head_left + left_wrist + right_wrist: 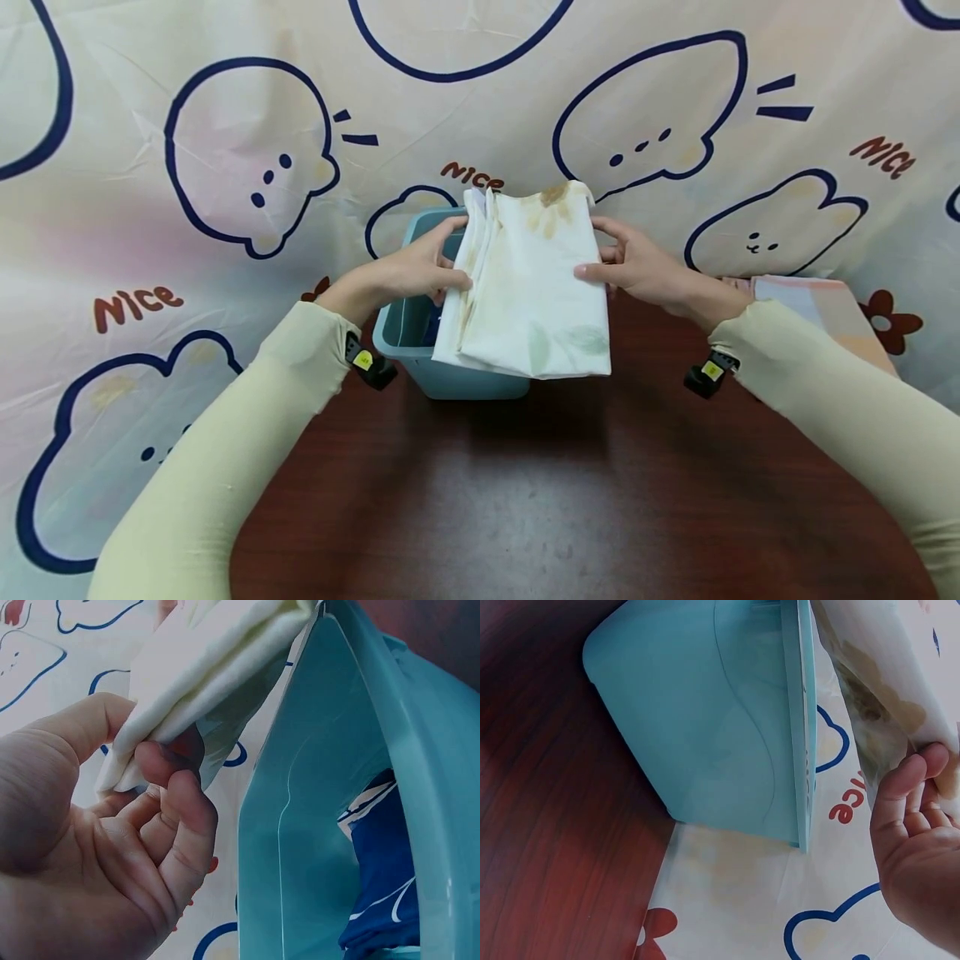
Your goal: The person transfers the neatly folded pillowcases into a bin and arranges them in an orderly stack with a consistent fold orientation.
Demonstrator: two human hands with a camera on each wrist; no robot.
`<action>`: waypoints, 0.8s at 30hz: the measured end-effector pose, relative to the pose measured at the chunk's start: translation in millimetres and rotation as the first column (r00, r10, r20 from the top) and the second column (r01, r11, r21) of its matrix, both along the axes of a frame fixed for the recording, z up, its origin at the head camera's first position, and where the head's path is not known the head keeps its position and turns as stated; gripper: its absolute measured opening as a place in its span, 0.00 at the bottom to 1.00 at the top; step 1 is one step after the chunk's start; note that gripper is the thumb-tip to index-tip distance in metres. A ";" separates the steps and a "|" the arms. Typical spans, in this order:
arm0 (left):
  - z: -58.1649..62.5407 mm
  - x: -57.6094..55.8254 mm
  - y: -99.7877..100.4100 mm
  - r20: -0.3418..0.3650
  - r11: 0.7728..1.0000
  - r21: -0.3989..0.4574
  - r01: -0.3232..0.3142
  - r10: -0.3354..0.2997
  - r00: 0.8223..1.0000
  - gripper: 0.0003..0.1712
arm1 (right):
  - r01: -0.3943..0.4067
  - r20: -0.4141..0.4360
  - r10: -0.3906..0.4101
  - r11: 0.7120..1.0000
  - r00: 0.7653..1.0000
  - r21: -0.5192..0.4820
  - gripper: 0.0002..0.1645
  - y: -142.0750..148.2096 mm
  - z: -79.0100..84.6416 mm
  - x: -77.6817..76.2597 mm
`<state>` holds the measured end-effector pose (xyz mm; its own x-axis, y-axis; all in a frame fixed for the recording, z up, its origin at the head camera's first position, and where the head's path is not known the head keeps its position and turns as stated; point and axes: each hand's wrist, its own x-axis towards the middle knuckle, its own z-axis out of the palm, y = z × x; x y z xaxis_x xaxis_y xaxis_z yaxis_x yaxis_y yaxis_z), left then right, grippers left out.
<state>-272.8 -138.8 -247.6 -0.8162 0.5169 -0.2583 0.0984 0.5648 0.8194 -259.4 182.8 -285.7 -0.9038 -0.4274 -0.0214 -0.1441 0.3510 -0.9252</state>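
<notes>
While the left hand [420, 265] and right hand [641, 271] pinch opposite sides of the folded white cloth [540, 287], I observe it held above the blue bin's [472, 386] rim, dark blue fabric [386, 862] lying inside. The step appears to be positioning for stowing, unconfirmed; the next move would call for lowering it, folds together.

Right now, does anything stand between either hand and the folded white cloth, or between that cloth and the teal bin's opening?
Nothing visible does: the left hand and right hand hold the folded white cloth, and nothing else shows between it and the teal bin. Dark blue fabric lies inside the bin.
</notes>
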 end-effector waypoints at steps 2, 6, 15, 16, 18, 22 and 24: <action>0.1 -1.2 -1.5 0.005 1.000 -0.009 -0.006 0.006 1.000 0.55 | -0.003 -0.004 0.003 1.000 1.000 -0.002 0.46 -2.5 -0.6 -1.5; 1.0 -3.3 -5.1 0.017 0.999 -0.032 -0.016 0.016 1.000 0.55 | -0.014 -0.010 0.014 1.000 1.000 -0.006 0.45 -8.5 -1.0 -4.2; 1.7 -8.5 -16.5 -0.010 0.996 -0.086 -0.009 0.009 1.000 0.55 | -0.023 -0.003 0.023 1.000 1.000 0.006 0.45 -24.0 0.5 -8.5; 2.1 -8.5 -17.4 -0.013 0.996 -0.090 -0.012 0.011 1.000 0.55 | -0.021 -0.003 0.021 1.000 1.000 0.010 0.45 -25.7 0.9 -9.1; 3.1 -9.0 -19.5 -0.018 0.995 -0.094 -0.016 0.014 1.000 0.55 | -0.016 -0.001 0.016 1.000 1.000 0.010 0.44 -29.1 1.9 -10.1; 5.2 -11.0 -23.8 -0.030 0.993 -0.112 -0.024 0.020 0.999 0.54 | -0.008 0.009 0.008 1.000 1.000 -0.003 0.44 -35.7 4.1 -13.3; 6.0 -12.7 -26.6 -0.039 0.992 -0.127 -0.027 0.022 0.999 0.54 | -0.011 0.016 0.011 1.000 1.000 -0.012 0.45 -39.6 4.2 -15.4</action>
